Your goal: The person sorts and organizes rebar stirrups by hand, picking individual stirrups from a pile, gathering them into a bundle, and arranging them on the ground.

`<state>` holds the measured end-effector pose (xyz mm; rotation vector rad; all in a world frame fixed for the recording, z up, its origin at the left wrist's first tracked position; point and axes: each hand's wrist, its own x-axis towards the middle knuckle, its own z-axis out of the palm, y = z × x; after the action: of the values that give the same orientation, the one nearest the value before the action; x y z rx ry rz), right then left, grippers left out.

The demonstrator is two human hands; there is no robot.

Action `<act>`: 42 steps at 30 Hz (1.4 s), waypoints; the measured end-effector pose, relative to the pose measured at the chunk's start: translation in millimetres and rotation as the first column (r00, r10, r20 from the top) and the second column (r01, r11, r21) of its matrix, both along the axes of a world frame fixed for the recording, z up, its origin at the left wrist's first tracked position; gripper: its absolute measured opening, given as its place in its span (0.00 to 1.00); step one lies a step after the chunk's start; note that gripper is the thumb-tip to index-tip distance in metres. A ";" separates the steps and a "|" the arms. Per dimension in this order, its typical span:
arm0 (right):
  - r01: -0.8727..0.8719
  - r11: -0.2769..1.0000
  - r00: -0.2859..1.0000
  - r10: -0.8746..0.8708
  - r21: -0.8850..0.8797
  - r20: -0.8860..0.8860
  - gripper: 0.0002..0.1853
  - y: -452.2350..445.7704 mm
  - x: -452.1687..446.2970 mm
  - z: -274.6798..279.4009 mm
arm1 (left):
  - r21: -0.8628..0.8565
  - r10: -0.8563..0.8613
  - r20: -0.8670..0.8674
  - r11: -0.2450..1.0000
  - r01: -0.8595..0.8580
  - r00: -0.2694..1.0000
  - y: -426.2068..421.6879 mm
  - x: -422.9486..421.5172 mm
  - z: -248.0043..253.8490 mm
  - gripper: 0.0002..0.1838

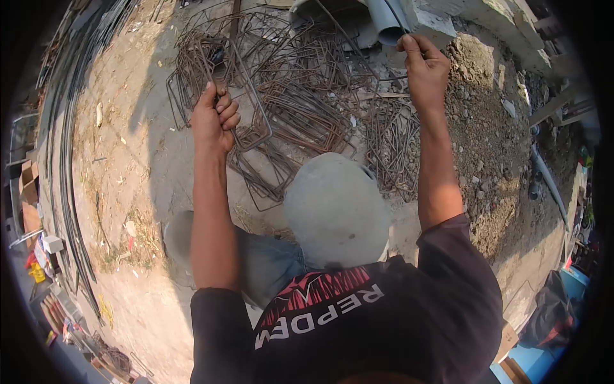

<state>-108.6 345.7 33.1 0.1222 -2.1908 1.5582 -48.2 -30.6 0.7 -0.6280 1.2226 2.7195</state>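
Note:
My left hand (214,118) is closed round a bent steel rebar stirrup (254,105), whose long side and lower corner show to the right of the fist. Other rusty stirrups (307,115) lie in a tangled heap behind and below it. My right hand (425,73) is raised at the right, with thumb and forefinger pinched on a thin dark wire or rod (396,16). The wire runs up across the mouth of a grey plastic pipe (387,32). Whether it joins the bent bars cannot be made out.
Long dark bars (62,160) lie along the ground at the left. Rubble and loose soil (476,141) are heaped at the right, below a concrete block (435,19). A pale rounded thing (339,208) sits between my arms, above jeans (268,262).

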 end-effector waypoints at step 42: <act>-0.135 0.552 0.892 0.429 -0.823 0.142 0.10 -35.0 17.6 5.8 | -0.731 -0.500 -0.239 0.657 0.184 0.833 113.7 35.2 -87.7 0.51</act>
<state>-91.0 310.7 39.0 -0.0795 -1.4715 2.7982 -12.9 83.1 -86.9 0.2132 2.2227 2.0584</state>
